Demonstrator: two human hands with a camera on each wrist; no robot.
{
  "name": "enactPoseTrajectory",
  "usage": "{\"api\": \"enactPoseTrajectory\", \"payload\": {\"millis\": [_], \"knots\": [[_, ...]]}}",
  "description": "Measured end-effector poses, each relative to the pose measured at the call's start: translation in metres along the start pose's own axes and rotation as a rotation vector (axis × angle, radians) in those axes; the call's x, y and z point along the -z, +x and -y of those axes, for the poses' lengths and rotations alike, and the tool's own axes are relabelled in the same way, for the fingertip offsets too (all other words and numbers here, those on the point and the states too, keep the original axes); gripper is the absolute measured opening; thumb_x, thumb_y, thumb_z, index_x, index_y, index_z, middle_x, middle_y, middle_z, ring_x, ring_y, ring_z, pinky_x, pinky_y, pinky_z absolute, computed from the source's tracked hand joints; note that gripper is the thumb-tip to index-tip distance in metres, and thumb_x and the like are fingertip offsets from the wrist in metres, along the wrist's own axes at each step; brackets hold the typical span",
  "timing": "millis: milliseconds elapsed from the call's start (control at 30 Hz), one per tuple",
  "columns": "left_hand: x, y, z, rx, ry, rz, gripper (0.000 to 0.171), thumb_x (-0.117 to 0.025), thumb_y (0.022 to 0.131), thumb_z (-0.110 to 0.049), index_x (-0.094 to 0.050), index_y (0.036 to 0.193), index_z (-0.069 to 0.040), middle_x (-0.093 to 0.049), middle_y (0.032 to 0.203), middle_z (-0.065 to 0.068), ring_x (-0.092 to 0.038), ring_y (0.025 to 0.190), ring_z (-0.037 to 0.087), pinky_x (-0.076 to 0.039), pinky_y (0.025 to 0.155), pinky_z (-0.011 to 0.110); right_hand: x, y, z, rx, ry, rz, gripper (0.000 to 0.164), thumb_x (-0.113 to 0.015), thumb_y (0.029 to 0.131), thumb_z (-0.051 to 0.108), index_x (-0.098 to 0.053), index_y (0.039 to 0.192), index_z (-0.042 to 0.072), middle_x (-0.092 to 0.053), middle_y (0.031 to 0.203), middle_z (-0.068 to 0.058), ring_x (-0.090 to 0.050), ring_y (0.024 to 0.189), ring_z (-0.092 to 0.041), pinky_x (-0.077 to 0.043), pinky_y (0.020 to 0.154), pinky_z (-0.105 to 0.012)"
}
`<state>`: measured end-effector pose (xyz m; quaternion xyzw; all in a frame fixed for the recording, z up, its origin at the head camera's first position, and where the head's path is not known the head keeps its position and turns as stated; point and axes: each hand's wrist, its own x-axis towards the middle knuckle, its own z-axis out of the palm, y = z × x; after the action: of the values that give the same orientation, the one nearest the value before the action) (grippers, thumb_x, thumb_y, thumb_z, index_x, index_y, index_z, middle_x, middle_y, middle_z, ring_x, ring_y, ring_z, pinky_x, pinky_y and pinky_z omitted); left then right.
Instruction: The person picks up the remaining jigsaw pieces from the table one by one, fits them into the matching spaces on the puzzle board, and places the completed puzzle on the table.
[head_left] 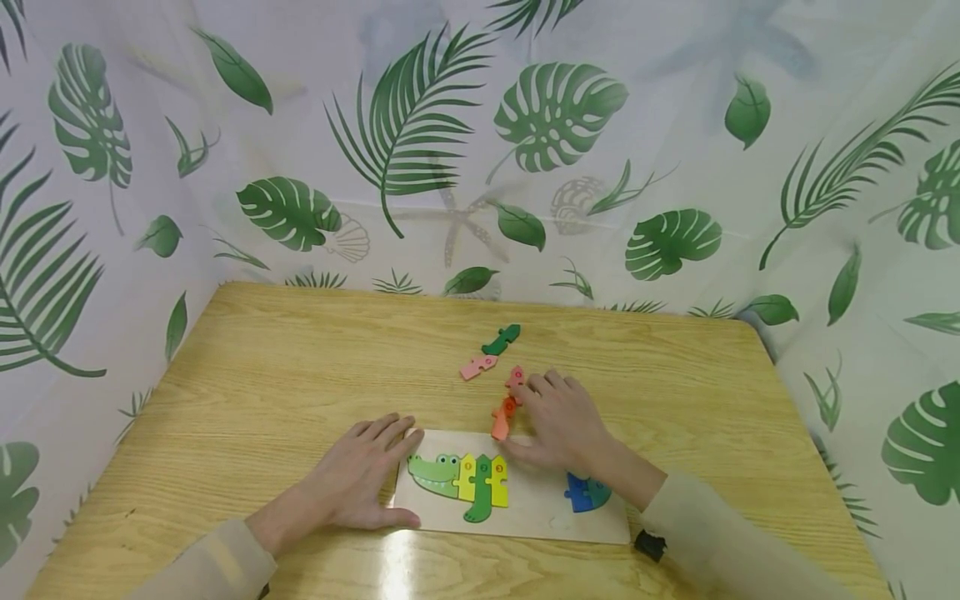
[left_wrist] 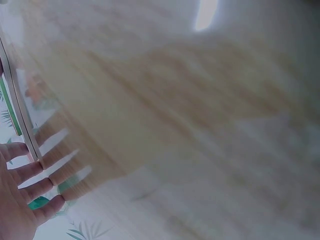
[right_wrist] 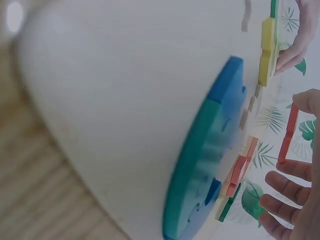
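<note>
A wooden puzzle board [head_left: 536, 521] lies flat on the table, with a green crocodile head [head_left: 433, 477], yellow and green numbered pieces [head_left: 483, 487] beside it, and blue tail pieces [head_left: 581, 493] toward its right end. At the board's left end, my left hand [head_left: 352, 479] rests with fingers extended, touching the edge; its thumb lies near the close corner. Over the far edge, my right hand [head_left: 566, 425] pinches an orange-red puzzle piece [right_wrist: 289, 132] between thumb and index finger. The other right fingers are spread apart and hold nothing.
Beyond the board lie loose pieces: a dark green one [head_left: 502, 339], a pink one [head_left: 477, 367] and a reddish-pink one [head_left: 517, 375] close to the right fingertips. The wooden table [head_left: 300, 358] meets a leaf-patterned cloth [head_left: 442, 208] at its back and sides.
</note>
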<state>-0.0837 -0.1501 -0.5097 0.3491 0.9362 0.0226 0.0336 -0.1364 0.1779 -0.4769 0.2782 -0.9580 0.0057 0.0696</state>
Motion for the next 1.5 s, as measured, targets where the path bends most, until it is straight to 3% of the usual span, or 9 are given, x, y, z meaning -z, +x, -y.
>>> {"api": "enactPoseTrajectory", "payload": {"millis": [300, 533, 800, 1067, 1500], "knots": [[-0.001, 0.001, 0.0, -0.011, 0.019, -0.021, 0.113, -0.047, 0.082, -0.095, -0.044, 0.161, -0.013, -0.047, 0.165, 0.014, -0.05, 0.149, 0.036, -0.048, 0.117, 0.052, 0.001, -0.013, -0.002, 0.07, -0.038, -0.037, 0.069, -0.068, 0.083, 0.072, -0.07, 0.127, 0.018, -0.07, 0.113, -0.004, -0.061, 0.1, -0.025, -0.055, 0.084, -0.039], [0.0, 0.001, 0.001, -0.012, 0.011, -0.017, 0.113, -0.047, 0.083, -0.095, -0.044, 0.161, -0.013, -0.047, 0.165, 0.014, -0.049, 0.15, 0.036, -0.048, 0.117, 0.053, 0.0, -0.022, -0.007, 0.138, 0.021, -0.041, 0.067, -0.072, 0.081, 0.07, -0.072, 0.124, 0.019, -0.072, 0.113, -0.001, -0.063, 0.102, -0.022, -0.057, 0.087, -0.038], [0.002, 0.002, 0.0, -0.011, 0.013, -0.014, 0.113, -0.047, 0.083, -0.095, -0.043, 0.161, -0.013, -0.046, 0.165, 0.015, -0.049, 0.15, 0.037, -0.047, 0.118, 0.053, -0.003, -0.033, -0.01, 0.202, 0.079, -0.077, 0.066, -0.077, 0.078, 0.069, -0.074, 0.121, 0.019, -0.071, 0.109, 0.003, -0.062, 0.1, -0.017, -0.056, 0.082, -0.033], [0.003, 0.001, 0.0, -0.005, -0.005, -0.006, 0.113, -0.049, 0.083, -0.094, -0.042, 0.162, -0.013, -0.045, 0.166, 0.015, -0.048, 0.15, 0.037, -0.047, 0.119, 0.054, -0.005, -0.04, -0.013, 0.243, 0.123, -0.048, 0.061, -0.077, 0.079, 0.064, -0.073, 0.122, 0.02, -0.071, 0.108, 0.005, -0.061, 0.098, -0.015, -0.054, 0.078, -0.031], [0.001, 0.001, 0.0, -0.002, -0.016, 0.012, 0.113, -0.048, 0.083, -0.094, -0.042, 0.162, -0.013, -0.045, 0.166, 0.016, -0.048, 0.151, 0.038, -0.046, 0.119, 0.055, -0.011, -0.048, -0.014, 0.241, 0.129, 0.029, 0.063, -0.072, 0.083, 0.071, -0.073, 0.123, 0.023, -0.07, 0.111, 0.006, -0.062, 0.104, -0.014, -0.057, 0.089, -0.037]]}}
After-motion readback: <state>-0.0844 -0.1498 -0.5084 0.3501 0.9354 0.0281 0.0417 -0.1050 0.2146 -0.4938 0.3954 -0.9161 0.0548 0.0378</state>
